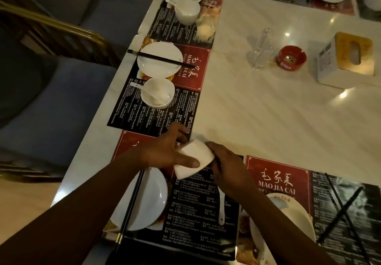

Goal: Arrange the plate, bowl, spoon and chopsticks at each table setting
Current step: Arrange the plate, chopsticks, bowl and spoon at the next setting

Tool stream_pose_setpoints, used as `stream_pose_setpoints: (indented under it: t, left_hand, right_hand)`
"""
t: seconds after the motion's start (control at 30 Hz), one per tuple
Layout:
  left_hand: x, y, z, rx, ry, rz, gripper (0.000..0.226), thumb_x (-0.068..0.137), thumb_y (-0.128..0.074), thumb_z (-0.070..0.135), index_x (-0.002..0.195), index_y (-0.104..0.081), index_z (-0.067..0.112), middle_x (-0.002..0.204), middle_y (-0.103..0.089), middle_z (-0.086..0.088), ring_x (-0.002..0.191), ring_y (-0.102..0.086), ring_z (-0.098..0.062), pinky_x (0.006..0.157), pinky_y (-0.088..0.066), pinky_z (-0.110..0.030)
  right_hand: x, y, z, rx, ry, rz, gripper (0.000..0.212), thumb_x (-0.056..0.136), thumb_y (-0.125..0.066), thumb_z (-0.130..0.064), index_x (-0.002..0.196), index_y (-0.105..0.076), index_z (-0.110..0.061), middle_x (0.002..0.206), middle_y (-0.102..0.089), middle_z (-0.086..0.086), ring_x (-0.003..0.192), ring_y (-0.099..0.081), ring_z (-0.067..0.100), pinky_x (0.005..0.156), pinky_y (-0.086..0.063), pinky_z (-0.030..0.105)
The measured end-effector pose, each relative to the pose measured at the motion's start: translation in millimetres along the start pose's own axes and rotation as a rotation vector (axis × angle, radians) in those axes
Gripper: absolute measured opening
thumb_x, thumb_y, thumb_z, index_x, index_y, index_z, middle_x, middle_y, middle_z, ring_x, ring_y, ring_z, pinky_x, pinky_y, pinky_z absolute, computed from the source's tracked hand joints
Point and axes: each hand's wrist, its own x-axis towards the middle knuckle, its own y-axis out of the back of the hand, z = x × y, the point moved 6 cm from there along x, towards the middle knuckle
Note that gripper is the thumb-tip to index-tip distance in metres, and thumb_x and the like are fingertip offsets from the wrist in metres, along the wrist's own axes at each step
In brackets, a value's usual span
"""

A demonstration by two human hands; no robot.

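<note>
Bowl: white, tilted on its side, held between both hands just above the near placemat, beyond the near plate.
Desk: pale and glossy, with place settings along its left edge.
Near placemat: red and black with white print, lying under the hands.
Near plate: white, on the left part of the near placemat, partly covered by the left forearm.
Middle setting: a second plate with dark sticks across it; just beside it, a second bowl with a spoon inside.
Left hand: wrapped round the bowl's left side, thumb pressed along its near face.
Right hand: fingers curled, gripping the bowl's right edge.
Chopsticks: a dark pair lying together across the near plate's left rim.
Spoon: white, its upper end hidden under the right hand; whether the hand touches it cannot be told.
</note>
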Motion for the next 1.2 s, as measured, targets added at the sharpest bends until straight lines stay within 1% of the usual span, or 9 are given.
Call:
stream_pose_setpoints:
  t: [0.1, 0.2, 0.3, 0.4, 0.5, 0.63, 0.77, 1.03, 1.2]
  left_hand:
    - [-18.5, -22.8, -3.6, -0.19, 0.037, -0.034, 0.066, 0.078, -0.068, 0.06, 0.126, -0.038, 0.026, 0.125, -0.054, -0.003, 0.108, -0.063, -0.024, 0.073, -0.06, -0.036]
    - [-35.6, -40.5, -19.9, -0.285, 0.063, 0.006, 0.048, 0.088, -0.051, 0.063, 0.12, -0.056, 0.027, 0.119, -0.061, -0.004, 0.104, -0.066, -0.025, 0.079, -0.061, -0.047]
    - [-46.5, -51.6, -38.2, -0.203, 0.028, 0.015, 0.03, 0.093, -0.061, 0.045, 0.122, -0.062, 0.036, 0.118, -0.064, 0.005, 0.108, -0.063, -0.016, 0.083, -0.06, -0.036]
    - [-51.2, -56.5, -51.7, 0.007, -0.039, 0.083, 0.042, 0.091, -0.067, 0.018, 0.118, -0.058, 0.049, 0.115, -0.063, 0.02, 0.11, -0.06, -0.005, 0.086, -0.053, -0.024]
    - [-50.5, -56.3, -65.5, 0.079, 0.014, 0.27, 0.036, 0.089, -0.071, 0.021, 0.12, -0.062, 0.036, 0.113, -0.066, 0.018, 0.105, -0.061, -0.003, 0.09, -0.052, -0.027]
    - [-47.5, -60.0, -75.8, 0.06, 0.05, 0.373, 0.025, 0.092, -0.069, 0.024, 0.117, -0.068, 0.028, 0.112, -0.07, 0.013, 0.098, -0.062, 0.001, 0.089, -0.052, -0.027]
    - [-46.7, -59.2, -75.0, 0.09, 0.05, 0.401, 0.024, 0.094, -0.065, 0.022, 0.117, -0.07, 0.026, 0.112, -0.071, 0.011, 0.101, -0.062, -0.005, 0.09, -0.051, -0.03]
    - [-50.0, -54.5, -80.9, 0.153, 0.025, 0.37, 0.021, 0.091, -0.069, 0.019, 0.111, -0.072, 0.025, 0.107, -0.071, 0.012, 0.089, -0.063, 0.001, 0.076, -0.047, -0.014]
    - [-52.9, -53.9, -85.0, 0.113, 0.029, 0.353, 0.021, 0.09, -0.071, 0.018, 0.109, -0.072, 0.025, 0.108, -0.072, 0.012, 0.099, -0.065, -0.004, 0.092, -0.055, -0.032]
  right_hand:
    - [-16.6, 7.2, -3.6, -0.088, -0.043, 0.006, 0.034, 0.103, -0.046, -0.026, 0.135, -0.054, -0.021, 0.116, -0.069, -0.002, 0.097, -0.064, 0.015, 0.084, -0.05, 0.029]
    - [-34.2, -2.2, 3.3, -0.142, -0.153, -0.053, 0.029, 0.105, -0.037, -0.037, 0.115, -0.061, -0.023, 0.087, -0.065, -0.008, 0.075, -0.059, 0.006, 0.065, -0.047, 0.025]
    - [-51.5, -19.8, 15.2, -0.148, -0.274, -0.118, 0.031, 0.105, -0.035, -0.042, 0.099, -0.059, -0.024, 0.072, -0.053, -0.014, 0.064, -0.054, 0.002, 0.054, -0.036, 0.015]
    - [-64.9, -36.9, 22.4, -0.153, -0.374, -0.163, 0.027, 0.105, -0.036, -0.039, 0.089, -0.053, -0.025, 0.073, -0.055, -0.009, 0.063, -0.053, 0.004, 0.054, -0.037, 0.018]
    - [-72.4, -45.3, 25.7, -0.129, -0.484, -0.161, 0.028, 0.105, -0.039, -0.037, 0.087, -0.054, -0.022, 0.075, -0.059, -0.005, 0.062, -0.053, 0.001, 0.052, -0.036, 0.014]
    - [-75.2, -49.4, 23.8, -0.056, -0.564, -0.135, 0.032, 0.104, -0.043, -0.032, 0.086, -0.063, -0.015, 0.072, -0.067, 0.0, 0.06, -0.065, 0.008, 0.06, -0.053, 0.025]
    - [-78.3, -54.4, 22.6, 0.034, -0.592, -0.113, 0.03, 0.102, -0.047, -0.03, 0.083, -0.064, -0.015, 0.07, -0.07, 0.003, 0.06, -0.069, 0.014, 0.065, -0.061, 0.038]
    - [-78.3, -52.8, 23.9, 0.001, -0.588, -0.099, 0.031, 0.103, -0.045, -0.036, 0.08, -0.06, -0.022, 0.072, -0.07, 0.0, 0.058, -0.066, 0.011, 0.062, -0.057, 0.031]
    - [-76.2, -53.9, 24.5, -0.036, -0.57, -0.104, 0.036, 0.104, -0.043, -0.037, 0.089, -0.067, -0.013, 0.081, -0.071, 0.005, 0.071, -0.068, 0.016, 0.071, -0.058, 0.034]
